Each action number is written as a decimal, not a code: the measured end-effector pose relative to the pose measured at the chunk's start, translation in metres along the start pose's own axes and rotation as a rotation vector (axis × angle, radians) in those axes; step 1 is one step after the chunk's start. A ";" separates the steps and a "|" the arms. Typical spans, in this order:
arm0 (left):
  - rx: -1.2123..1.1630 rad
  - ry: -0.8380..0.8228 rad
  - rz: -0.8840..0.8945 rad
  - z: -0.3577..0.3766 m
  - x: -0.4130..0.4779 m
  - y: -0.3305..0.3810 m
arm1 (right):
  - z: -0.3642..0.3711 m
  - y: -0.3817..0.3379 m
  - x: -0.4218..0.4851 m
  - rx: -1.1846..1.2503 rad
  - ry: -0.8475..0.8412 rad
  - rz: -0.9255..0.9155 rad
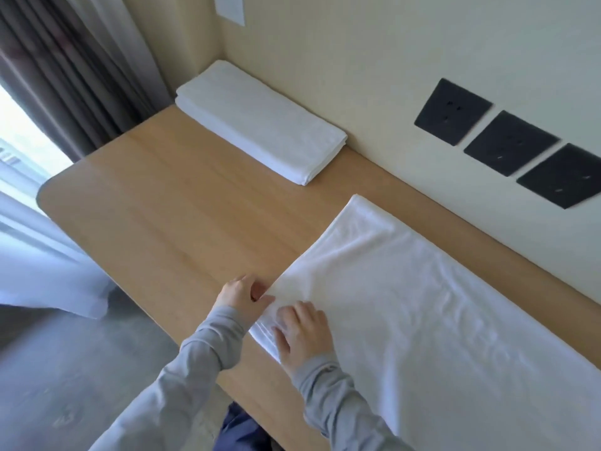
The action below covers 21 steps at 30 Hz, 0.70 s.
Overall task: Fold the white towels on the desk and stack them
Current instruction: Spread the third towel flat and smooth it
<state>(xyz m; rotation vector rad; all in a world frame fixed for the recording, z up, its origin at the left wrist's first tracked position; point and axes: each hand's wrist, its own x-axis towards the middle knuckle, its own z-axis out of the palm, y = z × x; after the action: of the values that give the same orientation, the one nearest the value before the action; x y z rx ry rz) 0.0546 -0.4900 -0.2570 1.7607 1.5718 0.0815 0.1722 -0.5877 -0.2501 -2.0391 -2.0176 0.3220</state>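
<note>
White towel (422, 304) lies spread along the right of the desk (169, 206), by the wall, with the folded stack (257, 122) in the far corner. In the head view the left hand (242, 296) pinches its near corner, likely to start a fold. The right hand (302, 333), just beside, presses flat to pin the cloth.

Two towels (260, 122) (439, 304), three sockets (453, 111) (510, 143) (562, 175) (black)

three black wall sockets (507, 143) in a slanting row on a cream wall (357, 43), a white panel (229, 8) at the top edge, dark brown curtain (65, 76) at left, white sheer curtain (48, 271) below a bright window (22, 135), grey floor (81, 369)
</note>
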 end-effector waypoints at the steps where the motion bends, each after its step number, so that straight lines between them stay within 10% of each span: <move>1: -0.017 -0.024 -0.011 -0.003 0.000 -0.004 | 0.004 -0.009 0.004 -0.029 -0.031 0.022; 21: -0.257 -0.173 -0.126 -0.015 -0.010 -0.024 | 0.024 -0.034 0.023 0.302 -0.109 0.378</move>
<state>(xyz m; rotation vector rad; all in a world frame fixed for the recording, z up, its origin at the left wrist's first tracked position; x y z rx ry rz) 0.0251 -0.4923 -0.2554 1.4285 1.4718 0.0647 0.1327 -0.5643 -0.2609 -2.2271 -1.5099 0.7744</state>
